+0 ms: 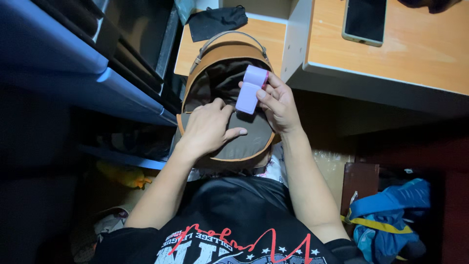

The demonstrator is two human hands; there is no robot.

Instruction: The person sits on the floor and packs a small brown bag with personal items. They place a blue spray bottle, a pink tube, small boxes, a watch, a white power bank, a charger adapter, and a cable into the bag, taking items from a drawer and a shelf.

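I sit by a wooden desk (420,54) that fills the top right. To my left is a big dark blue shelf (73,63). Down by my right side, on the floor, lies a blue bag with yellow straps (391,215).

In my lap, leaning up against the desk edge, is a brown bag (227,63) with a round top and a thin handle. It is unzipped and wide open, and the inside is dark grey.

My left hand (207,129) lies on the open flap of the brown bag. The fingers are bent and press down on the grey lining, and my thumb sticks out to the right. It is not holding anything, just pushing on the bag.

My right hand (278,105) is over the open bag. Its fingers are closed around a small purple box (251,90) with a pink band at the top. The box sits tilted, right above the mouth of the bag, and its lower end is close to my left fingertips.

A black phone (364,19) lies flat on the desk, well away from my hands. A black cloth mask (215,20) lies on the lower desk part, just behind the bag.
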